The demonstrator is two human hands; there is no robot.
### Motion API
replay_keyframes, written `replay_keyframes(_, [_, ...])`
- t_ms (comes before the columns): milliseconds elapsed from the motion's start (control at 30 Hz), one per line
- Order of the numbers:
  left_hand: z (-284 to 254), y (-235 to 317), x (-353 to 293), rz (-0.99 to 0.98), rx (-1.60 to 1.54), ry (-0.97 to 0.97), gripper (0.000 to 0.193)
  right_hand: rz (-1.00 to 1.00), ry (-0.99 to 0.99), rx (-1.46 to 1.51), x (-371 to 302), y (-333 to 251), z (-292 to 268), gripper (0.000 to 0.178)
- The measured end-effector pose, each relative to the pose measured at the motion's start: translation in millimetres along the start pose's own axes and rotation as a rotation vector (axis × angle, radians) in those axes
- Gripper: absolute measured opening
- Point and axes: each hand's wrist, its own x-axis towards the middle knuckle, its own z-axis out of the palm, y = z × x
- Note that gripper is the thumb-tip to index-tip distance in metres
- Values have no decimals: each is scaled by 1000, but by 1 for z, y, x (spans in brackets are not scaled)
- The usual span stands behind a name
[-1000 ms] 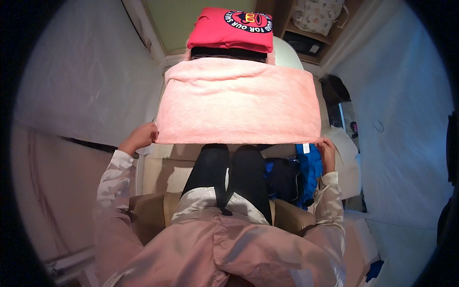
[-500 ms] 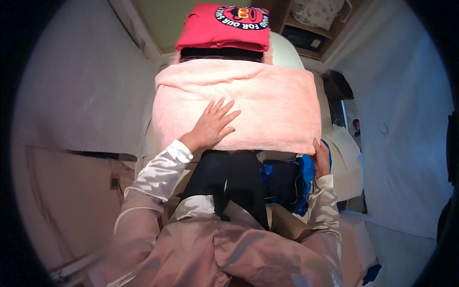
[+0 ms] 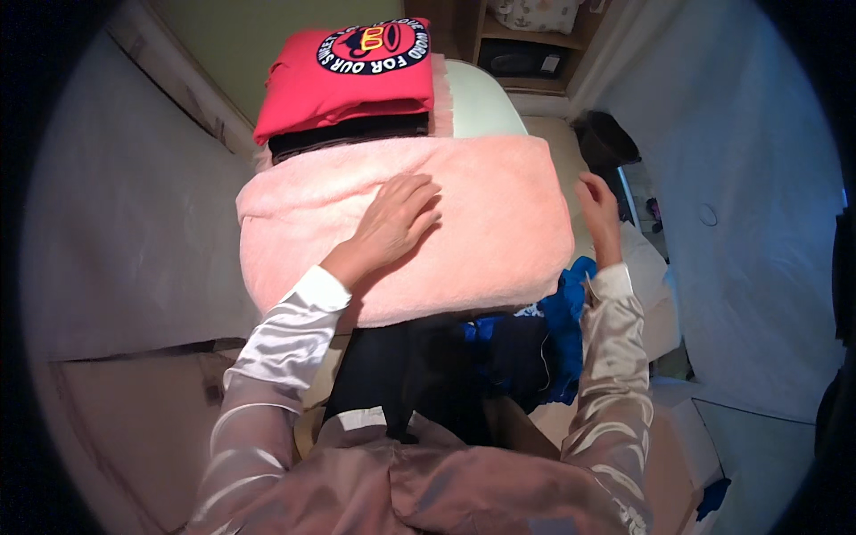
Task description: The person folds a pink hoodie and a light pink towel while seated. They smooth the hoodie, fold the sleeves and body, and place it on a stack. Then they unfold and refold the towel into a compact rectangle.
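Observation:
A folded pink plush blanket (image 3: 464, 241) lies in front of me over a pale round-edged table (image 3: 490, 102). My left hand (image 3: 397, 214) is over the middle of the blanket, palm down, its fingers loosely bent; whether the whole palm touches the cloth I cannot tell. Just off the blanket's right edge, my right hand (image 3: 602, 209) is raised with loosely curled fingers and nothing visible in it. Beyond the blanket sits a folded red garment (image 3: 348, 89) with a round printed patch, on top of folded dark cloth (image 3: 348, 135).
Blue and dark clothes (image 3: 562, 330) lie bunched near my lap at the right. A black bin (image 3: 606, 143) stands at the far right. Wooden shelves (image 3: 535, 82) hold a black box (image 3: 515, 61). Pale sheeting (image 3: 740, 223) hangs along the right side.
My right hand has let go of the blanket's near right corner and moved away from me. My left hand's fingers are less spread. The view has shifted, so the blanket appears farther left.

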Motion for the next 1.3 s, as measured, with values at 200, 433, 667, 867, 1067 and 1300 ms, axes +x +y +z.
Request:
replay_keyframes(200, [82, -4, 77, 10, -52, 132, 37, 65, -5, -45, 49, -24, 74, 26])
replay_keyframes(433, [99, 3, 74, 22, 17, 134, 38, -474, 111, -427, -24, -60, 73, 18])
replay_keyframes(667, [100, 2, 74, 18, 30, 104, 38, -592, -108, -427, -50, -66, 74, 24])
replay_keyframes(867, [101, 2, 78, 52, 94, 68, 38, -625, -77, -485, -43, -71, 74, 32])
replay_keyframes(1067, [95, 7, 81, 103, 139, 75, 36, -490, 154, -462, -13, -78, 51, 35])
replay_keyframes(1300, [83, 0, 140, -17, 20, 181, 46, 32, -6, -110, 27, -8, 29, 50])
